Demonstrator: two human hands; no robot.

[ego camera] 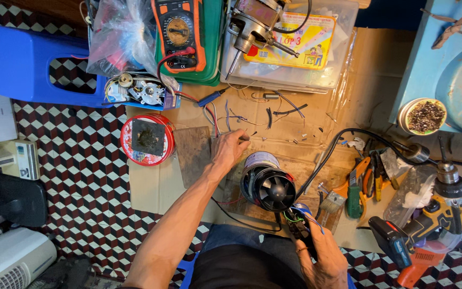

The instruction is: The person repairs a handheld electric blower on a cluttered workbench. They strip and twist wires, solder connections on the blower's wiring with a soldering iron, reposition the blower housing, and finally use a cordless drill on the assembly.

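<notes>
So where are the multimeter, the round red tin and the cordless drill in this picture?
Multimeter (179,33): head view, on its dial.
Round red tin (126,140): head view, on its red left rim.
Cordless drill (445,206): head view, on its yellow body behind the chuck.

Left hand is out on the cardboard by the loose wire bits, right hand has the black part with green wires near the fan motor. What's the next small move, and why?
Probably bring the left hand back toward the right hand. Its fingertips pinch something small among the wire scraps, while the right hand holds the black part with green wires beside the fan motor; that is where the work sits.
</notes>
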